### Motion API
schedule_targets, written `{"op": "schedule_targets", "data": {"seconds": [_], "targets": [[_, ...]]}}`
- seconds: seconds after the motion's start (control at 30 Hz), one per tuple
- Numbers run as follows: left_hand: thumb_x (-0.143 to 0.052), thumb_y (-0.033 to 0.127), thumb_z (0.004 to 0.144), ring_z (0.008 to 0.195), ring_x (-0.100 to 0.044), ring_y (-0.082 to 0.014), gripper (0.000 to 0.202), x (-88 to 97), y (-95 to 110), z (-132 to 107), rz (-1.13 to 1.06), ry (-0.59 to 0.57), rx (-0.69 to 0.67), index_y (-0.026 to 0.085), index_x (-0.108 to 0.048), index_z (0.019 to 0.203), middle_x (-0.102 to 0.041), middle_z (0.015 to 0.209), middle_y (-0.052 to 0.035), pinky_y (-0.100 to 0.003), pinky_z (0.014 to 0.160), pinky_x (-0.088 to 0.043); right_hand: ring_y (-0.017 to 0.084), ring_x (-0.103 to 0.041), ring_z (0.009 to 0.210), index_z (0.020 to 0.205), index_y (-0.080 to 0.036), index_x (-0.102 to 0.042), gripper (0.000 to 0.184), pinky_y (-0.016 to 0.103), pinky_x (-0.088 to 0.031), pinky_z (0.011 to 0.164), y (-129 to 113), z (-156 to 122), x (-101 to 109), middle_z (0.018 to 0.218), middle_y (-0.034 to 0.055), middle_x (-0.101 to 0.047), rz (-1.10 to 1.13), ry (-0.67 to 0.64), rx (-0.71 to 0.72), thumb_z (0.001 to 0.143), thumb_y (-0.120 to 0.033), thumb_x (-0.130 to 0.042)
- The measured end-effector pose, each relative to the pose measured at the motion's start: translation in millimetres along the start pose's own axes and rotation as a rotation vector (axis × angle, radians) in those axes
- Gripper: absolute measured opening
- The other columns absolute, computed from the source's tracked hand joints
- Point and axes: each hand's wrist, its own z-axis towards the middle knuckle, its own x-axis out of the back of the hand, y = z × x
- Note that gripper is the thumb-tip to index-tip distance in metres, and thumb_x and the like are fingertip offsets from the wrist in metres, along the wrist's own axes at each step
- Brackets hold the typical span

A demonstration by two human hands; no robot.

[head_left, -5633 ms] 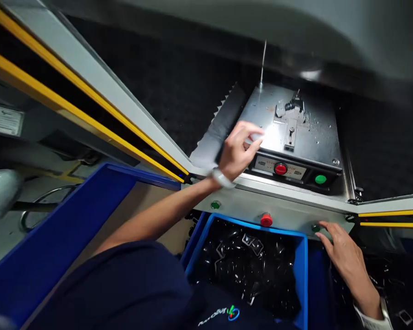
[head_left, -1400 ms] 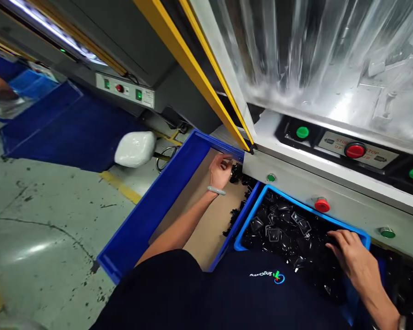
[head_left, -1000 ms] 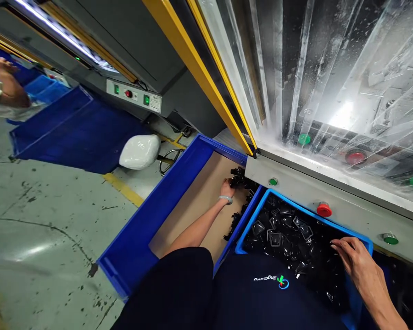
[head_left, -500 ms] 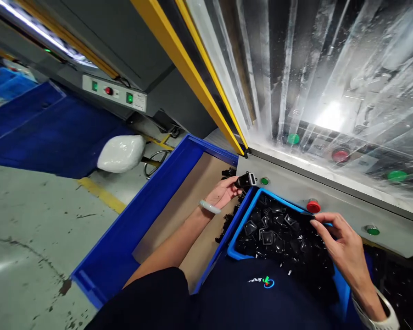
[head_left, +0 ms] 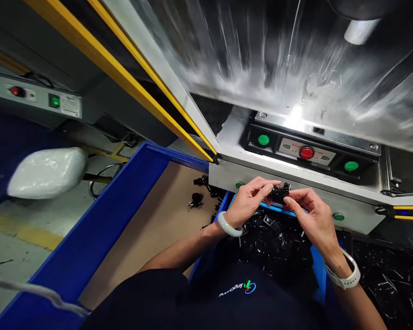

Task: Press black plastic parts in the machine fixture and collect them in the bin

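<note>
While I watch through the head camera, both hands meet in front of the chest, just under the machine's front rail (head_left: 296,195). The left hand (head_left: 249,201) and the right hand (head_left: 311,217) are drawn together, each pinched by thumb and forefinger onto one small black plastic part (head_left: 278,195).

The part sits between the two sets of fingertips and touches both. From the left hand it lies at about 2 o'clock, and from the right hand at about 10 o'clock. Its long axis seems to run across my view, roughly 9 to 3 o'clock, with the left fingers (head_left: 266,189) on one end and the right fingers (head_left: 291,200) on the other. Neither hand is nearer than the other, and I cannot tell which one carries the weight. The part's finer shape is too small to make out.

Directly below the hands, at 6 o'clock, is the small blue bin (head_left: 317,266), heaped with more black pieces. Off at 9 o'clock lies the larger cardboard-lined blue crate (head_left: 99,238), with a few loose black clips (head_left: 196,200) at its far end. At 12 o'clock, above the rail, the control panel shows its red stop button (head_left: 306,153) between two green ones. There is a pale bangle (head_left: 227,225) on the left wrist and a white watch band (head_left: 346,277) on the right.
</note>
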Motion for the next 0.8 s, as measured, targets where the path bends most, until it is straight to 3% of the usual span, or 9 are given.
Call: {"op": "schedule_targets", "data": {"seconds": [0.17, 0.3, 0.4, 0.53, 0.6, 0.67, 0.73, 0.8], "targets": [[-0.078, 0.04, 0.096, 0.078, -0.063, -0.0155, 0.027, -13.3, -2, 14, 0.09, 0.018, -0.149, 0.025, -0.084, 0.117, -0.068, 0.103, -0.0069, -0.03, 0.071, -0.056, 0.019, -0.076, 0.082, 0.101, -0.022, -0.071, 0.033, 0.035, -0.063, 0.08, 4, 4, 7, 0.096, 0.0048, -0.079, 0.035, 0.035, -0.056, 0.092, -0.054, -0.077], [-0.082, 0.032, 0.091, 0.081, -0.063, -0.016, 0.017, -13.5, 8, 40, 0.16, 0.023, -0.247, 0.022, -0.084, 0.105, -0.07, 0.097, -0.0063, -0.028, 0.066, -0.053, 0.019, -0.075, 0.087, 0.104, -0.021, -0.073, 0.033, 0.036, -0.063, 0.081, -7, 24, 25, 0.098, 0.006, -0.079, -0.05, 0.013, 0.027, 0.094, -0.053, -0.074], [-0.078, 0.032, 0.092, 0.074, -0.066, -0.0132, 0.017, -7.7, 30, 72, 0.107, 0.044, -0.283, 0.019, -0.081, 0.103, -0.072, 0.1, -0.0064, -0.026, 0.061, -0.055, 0.019, -0.075, 0.089, 0.115, -0.022, -0.075, 0.034, 0.038, -0.062, 0.085, -33, 68, 49, 0.099, 0.0061, -0.079, -0.164, 0.079, 0.177, 0.097, -0.051, -0.07], [-0.079, 0.029, 0.094, 0.064, -0.067, -0.0095, 0.019, -3.0, 67, 130, 0.103, 0.153, -0.37, 0.014, -0.076, 0.105, -0.074, 0.093, -0.0053, -0.022, 0.058, -0.054, 0.027, -0.069, 0.117, 0.13, -0.019, -0.069, 0.042, 0.052, -0.055, 0.106, -76, 173, 70, 0.125, 0.0139, -0.074, -0.504, 0.459, 0.41, 0.098, -0.047, -0.068], [-0.079, 0.024, 0.094, 0.06, -0.066, -0.0074, 0.017, -4.4, 82, 162, 0.119, 0.215, -0.392, 0.013, -0.072, 0.104, -0.074, 0.097, -0.005, -0.021, 0.056, -0.052, 0.037, -0.058, 0.137, 0.137, -0.009, -0.063, 0.063, 0.063, -0.046, 0.113, -92, 229, 72, 0.138, 0.0221, -0.066, -0.667, 0.557, 0.33, 0.094, -0.055, -0.071], [-0.078, 0.02, 0.096, 0.058, -0.064, -0.0055, 0.013, -6.8, 95, 195, 0.14, 0.262, -0.381, 0.012, -0.07, 0.101, -0.074, 0.103, -0.0055, -0.022, 0.055, -0.051, 0.047, -0.051, 0.143, 0.136, 0.002, -0.061, 0.081, 0.068, -0.041, 0.111, -104, 271, 71, 0.14, 0.027, -0.062, -0.735, 0.563, 0.215, 0.091, -0.065, -0.069], [-0.073, 0.02, 0.1, 0.06, -0.063, -0.0049, 0.01, -8.6, 105, 229, 0.171, 0.291, -0.329, 0.011, -0.069, 0.101, -0.073, 0.103, -0.006, -0.023, 0.058, -0.05, 0.047, -0.058, 0.136, 0.128, 0.002, -0.067, 0.08, 0.066, -0.043, 0.108, -112, 288, 73, 0.131, 0.0231, -0.066, -0.722, 0.503, 0.231, 0.092, -0.069, -0.062], [-0.07, 0.023, 0.103, 0.069, -0.065, -0.0069, 0.012, -10.4, 112, 265, 0.224, 0.301, -0.272, 0.011, -0.07, 0.101, -0.073, 0.099, -0.0053, -0.025, 0.065, -0.052, 0.039, -0.066, 0.126, 0.122, -0.006, -0.073, 0.069, 0.058, -0.048, 0.106, -117, 273, 82, 0.12, 0.0149, -0.071, -0.701, 0.427, 0.35, 0.093, -0.067, -0.061]]}}
